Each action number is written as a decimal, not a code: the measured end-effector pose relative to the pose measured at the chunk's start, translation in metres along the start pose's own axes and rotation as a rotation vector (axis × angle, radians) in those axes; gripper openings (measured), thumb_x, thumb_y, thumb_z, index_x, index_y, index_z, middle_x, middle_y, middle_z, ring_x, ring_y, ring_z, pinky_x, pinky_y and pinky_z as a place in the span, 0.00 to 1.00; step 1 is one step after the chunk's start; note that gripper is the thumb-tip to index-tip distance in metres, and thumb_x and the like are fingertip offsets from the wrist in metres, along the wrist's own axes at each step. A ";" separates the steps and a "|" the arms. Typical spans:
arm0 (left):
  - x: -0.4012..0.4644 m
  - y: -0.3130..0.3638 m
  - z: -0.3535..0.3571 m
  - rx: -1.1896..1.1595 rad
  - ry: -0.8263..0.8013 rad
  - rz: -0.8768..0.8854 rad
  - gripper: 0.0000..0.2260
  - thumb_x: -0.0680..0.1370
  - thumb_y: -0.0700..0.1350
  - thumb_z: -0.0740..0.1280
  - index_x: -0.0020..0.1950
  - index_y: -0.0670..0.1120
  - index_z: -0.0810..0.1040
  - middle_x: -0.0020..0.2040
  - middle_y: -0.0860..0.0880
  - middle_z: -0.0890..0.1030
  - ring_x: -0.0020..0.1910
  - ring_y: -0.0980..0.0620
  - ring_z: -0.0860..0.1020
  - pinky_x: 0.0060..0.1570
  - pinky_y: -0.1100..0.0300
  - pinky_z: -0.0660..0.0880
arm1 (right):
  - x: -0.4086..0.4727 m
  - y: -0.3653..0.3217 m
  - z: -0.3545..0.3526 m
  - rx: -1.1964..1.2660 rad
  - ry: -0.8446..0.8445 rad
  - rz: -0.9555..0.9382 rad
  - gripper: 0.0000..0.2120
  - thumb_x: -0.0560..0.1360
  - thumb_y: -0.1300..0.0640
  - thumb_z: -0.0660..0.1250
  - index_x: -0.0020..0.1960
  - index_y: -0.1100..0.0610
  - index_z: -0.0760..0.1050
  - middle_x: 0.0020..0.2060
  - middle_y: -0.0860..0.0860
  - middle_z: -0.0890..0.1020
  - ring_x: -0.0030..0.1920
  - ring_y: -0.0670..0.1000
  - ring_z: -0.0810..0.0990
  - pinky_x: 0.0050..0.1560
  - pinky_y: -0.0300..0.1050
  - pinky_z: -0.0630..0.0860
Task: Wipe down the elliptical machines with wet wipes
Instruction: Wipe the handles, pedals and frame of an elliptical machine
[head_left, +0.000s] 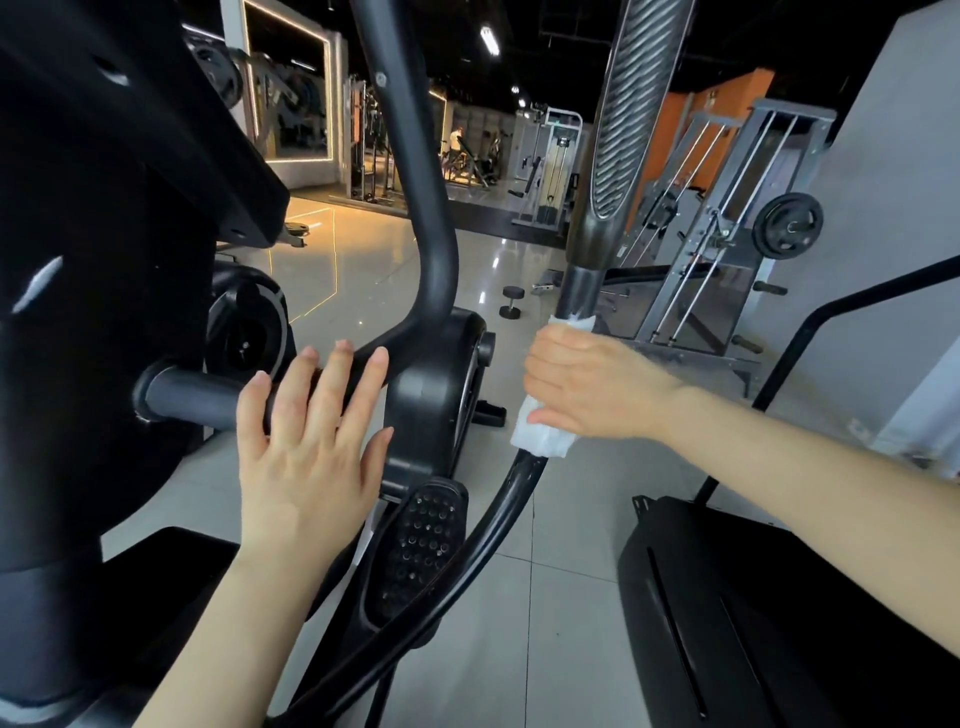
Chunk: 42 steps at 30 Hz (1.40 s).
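Note:
A black elliptical machine fills the left and middle of the head view. My right hand (587, 387) grips a white wet wipe (543, 439) wrapped around the machine's right moving arm (576, 291), just below its ribbed grip (631, 104). My left hand (311, 447) is spread with straight fingers in front of the fixed horizontal handlebar (197, 397); I cannot tell whether it touches the bar. A studded foot pedal (415, 551) lies below, between my two hands.
The machine's console housing (104, 208) looms at the left. Another black machine (779, 613) with a handrail (831, 322) stands close on the right. A dumbbell (511, 301) lies on the tiled floor ahead, with a weight rack (748, 228) and cable stations behind it.

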<state>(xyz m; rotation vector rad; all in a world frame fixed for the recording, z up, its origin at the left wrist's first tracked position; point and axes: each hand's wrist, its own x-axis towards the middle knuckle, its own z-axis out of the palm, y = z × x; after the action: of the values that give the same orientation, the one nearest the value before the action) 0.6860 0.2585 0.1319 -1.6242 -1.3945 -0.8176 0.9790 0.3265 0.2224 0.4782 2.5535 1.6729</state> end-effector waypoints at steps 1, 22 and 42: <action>0.000 0.000 0.000 -0.004 0.002 -0.001 0.27 0.81 0.52 0.61 0.78 0.46 0.63 0.72 0.40 0.70 0.69 0.39 0.66 0.70 0.41 0.56 | -0.001 -0.001 0.000 0.003 -0.023 -0.039 0.25 0.83 0.45 0.50 0.44 0.58 0.78 0.39 0.53 0.78 0.46 0.57 0.77 0.65 0.51 0.68; 0.000 0.001 0.000 0.038 0.011 -0.003 0.26 0.80 0.50 0.62 0.78 0.47 0.64 0.72 0.41 0.69 0.70 0.39 0.65 0.71 0.43 0.53 | 0.019 0.032 -0.020 0.085 0.038 0.268 0.27 0.79 0.38 0.55 0.44 0.61 0.78 0.39 0.54 0.78 0.42 0.57 0.75 0.56 0.51 0.72; -0.003 0.004 0.009 0.047 0.031 -0.024 0.26 0.81 0.50 0.61 0.79 0.47 0.61 0.72 0.41 0.66 0.70 0.39 0.62 0.71 0.41 0.51 | 0.000 0.033 -0.005 -0.188 0.028 0.102 0.23 0.85 0.46 0.49 0.54 0.61 0.76 0.50 0.56 0.80 0.57 0.57 0.78 0.73 0.51 0.60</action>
<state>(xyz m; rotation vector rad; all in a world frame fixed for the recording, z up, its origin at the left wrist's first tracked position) 0.6892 0.2653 0.1248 -1.5557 -1.4031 -0.8147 0.9857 0.3342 0.2544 0.5829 2.3953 1.9438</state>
